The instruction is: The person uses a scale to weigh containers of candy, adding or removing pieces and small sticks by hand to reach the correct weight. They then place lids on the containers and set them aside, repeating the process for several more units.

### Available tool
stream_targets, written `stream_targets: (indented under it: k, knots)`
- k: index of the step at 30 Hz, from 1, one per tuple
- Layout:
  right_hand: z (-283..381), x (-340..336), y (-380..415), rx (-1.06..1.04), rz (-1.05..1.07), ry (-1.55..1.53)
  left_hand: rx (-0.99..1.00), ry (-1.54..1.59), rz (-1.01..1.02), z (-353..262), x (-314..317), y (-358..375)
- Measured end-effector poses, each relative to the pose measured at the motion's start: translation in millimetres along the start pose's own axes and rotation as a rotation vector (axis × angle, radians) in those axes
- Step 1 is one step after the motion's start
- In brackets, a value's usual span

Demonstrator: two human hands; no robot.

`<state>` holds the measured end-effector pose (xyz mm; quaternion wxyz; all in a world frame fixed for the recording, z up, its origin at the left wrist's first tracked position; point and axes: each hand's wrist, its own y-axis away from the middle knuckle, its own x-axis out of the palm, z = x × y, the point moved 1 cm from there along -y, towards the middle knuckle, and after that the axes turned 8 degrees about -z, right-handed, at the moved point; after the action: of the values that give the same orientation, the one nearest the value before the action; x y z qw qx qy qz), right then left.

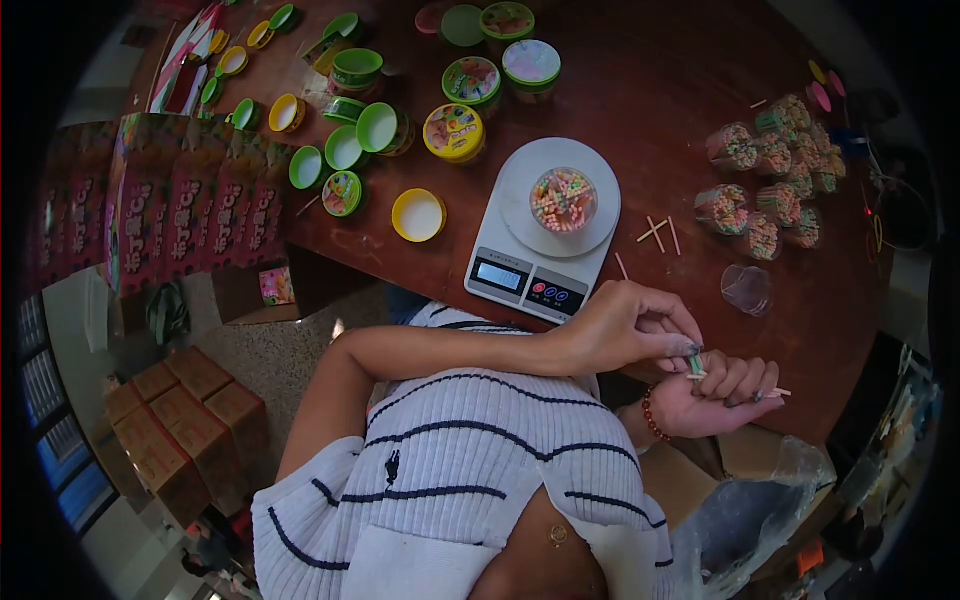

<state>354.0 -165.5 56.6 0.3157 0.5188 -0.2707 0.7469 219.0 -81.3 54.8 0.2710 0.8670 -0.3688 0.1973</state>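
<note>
My left hand (pixel 640 325) reaches across from the left, its thumb and fingers pinched on the ends of small green and pale sticks (pixel 696 365). Just below and right of it, my right hand (pixel 715 395) is curled palm up round thin sticks; pale ends (pixel 780 392) poke out at its right side. A white digital scale (pixel 555 230) stands in front of me, bearing a clear cup of colourful sticks (pixel 564 200). The scale's display is lit, its digits too small to read. Several loose sticks (pixel 655 235) lie right of the scale.
Several filled cups (pixel 760 235) stand at the right, near an empty clear cup (pixel 747 290). Green and yellow tubs and lids (pixel 380 128) spread over the table's left and back. Pink printed packaging (pixel 160 205) is at the left; cartons (pixel 185 420) are on the floor.
</note>
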Motion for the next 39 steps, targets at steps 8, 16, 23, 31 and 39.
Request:
stream_targets:
  k: [8, 16, 23, 31, 39]
  knots:
    - [-19, -14, -39, 0.300, -0.089, -0.414, 0.854, -0.931, -0.311, -69, -42, 22]
    - [-34, -31, -51, 0.275, -0.242, -0.109, 0.836, -1.418, -0.364, -96, -84, 25]
    - [-58, -25, -41, 0.310, -0.297, -0.192, 0.850, -1.600, -0.272, -92, -71, 14]
    - [-78, 9, -35, 0.154, -0.182, 0.096, 0.594, -0.981, -0.177, -45, -24, -2]
    - [-92, 21, -25, -0.062, -0.263, 0.366, 0.629, -1.034, -0.233, -39, -27, -3]
